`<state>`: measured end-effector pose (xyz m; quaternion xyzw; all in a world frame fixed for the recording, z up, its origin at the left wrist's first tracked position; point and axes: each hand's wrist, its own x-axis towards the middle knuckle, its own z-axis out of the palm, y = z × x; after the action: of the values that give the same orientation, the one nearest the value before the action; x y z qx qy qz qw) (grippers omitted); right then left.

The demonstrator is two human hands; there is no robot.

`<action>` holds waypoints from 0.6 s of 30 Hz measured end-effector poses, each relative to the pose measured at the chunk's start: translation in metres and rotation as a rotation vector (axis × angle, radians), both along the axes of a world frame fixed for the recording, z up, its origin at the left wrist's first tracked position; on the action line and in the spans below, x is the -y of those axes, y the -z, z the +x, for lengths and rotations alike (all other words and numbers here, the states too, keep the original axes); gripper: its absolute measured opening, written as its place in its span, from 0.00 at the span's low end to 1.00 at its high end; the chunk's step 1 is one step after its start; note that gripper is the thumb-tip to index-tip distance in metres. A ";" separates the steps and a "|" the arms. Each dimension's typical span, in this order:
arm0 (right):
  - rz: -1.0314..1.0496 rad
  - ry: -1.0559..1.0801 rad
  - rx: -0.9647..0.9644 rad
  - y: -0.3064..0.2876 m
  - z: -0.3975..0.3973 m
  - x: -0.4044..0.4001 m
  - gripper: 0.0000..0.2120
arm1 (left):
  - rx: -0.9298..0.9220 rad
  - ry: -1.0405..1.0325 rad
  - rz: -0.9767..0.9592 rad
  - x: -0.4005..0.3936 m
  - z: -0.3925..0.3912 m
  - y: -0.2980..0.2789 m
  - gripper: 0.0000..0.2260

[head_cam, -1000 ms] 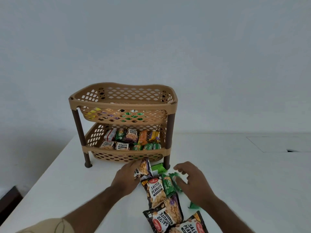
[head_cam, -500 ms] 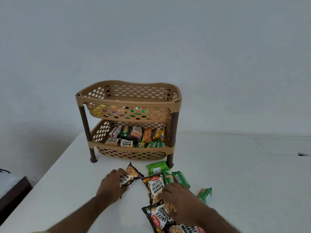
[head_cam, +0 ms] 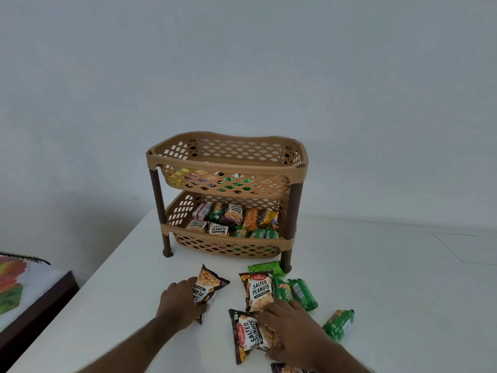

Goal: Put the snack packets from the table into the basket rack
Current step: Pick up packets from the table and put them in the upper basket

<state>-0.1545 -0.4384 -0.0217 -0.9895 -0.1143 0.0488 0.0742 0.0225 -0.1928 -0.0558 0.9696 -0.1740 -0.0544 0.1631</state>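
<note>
1. Four peanut packets (head_cam: 257, 289) and five green packets (head_cam: 303, 294) lie on the table (head_cam: 390, 292), near the rack (head_cam: 228, 195).
2. Left hand (head_cam: 178, 302) grasps one peanut packet; right hand (head_cam: 289, 328) grips another.
3. Both rack baskets hold packets.

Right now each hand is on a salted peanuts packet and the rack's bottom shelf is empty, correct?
Not quite. The head view shows the bottom shelf holding several packets. The left hand and right hand are each on a salted peanuts packet.

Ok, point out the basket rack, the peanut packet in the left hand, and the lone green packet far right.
basket rack (head_cam: 269, 157), head view, top tier's front rim
peanut packet (head_cam: 208, 282), head view, upper printed face
green packet (head_cam: 339, 324), head view, wrapper's middle
</note>
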 end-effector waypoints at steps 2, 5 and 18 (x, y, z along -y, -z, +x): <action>0.014 0.018 0.020 0.002 0.003 -0.004 0.33 | 0.045 -0.025 0.000 -0.001 -0.004 -0.002 0.31; 0.018 0.054 0.043 0.002 0.008 -0.006 0.31 | 0.098 -0.066 -0.008 -0.001 -0.012 -0.007 0.26; 0.278 -0.022 0.397 -0.069 0.042 -0.031 0.26 | 0.281 0.051 -0.363 -0.010 -0.001 -0.104 0.22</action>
<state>-0.1129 -0.4074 0.0473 -0.9587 -0.1429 -0.1621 0.1851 0.0212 -0.1827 0.0480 0.9178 -0.2265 0.1092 0.3074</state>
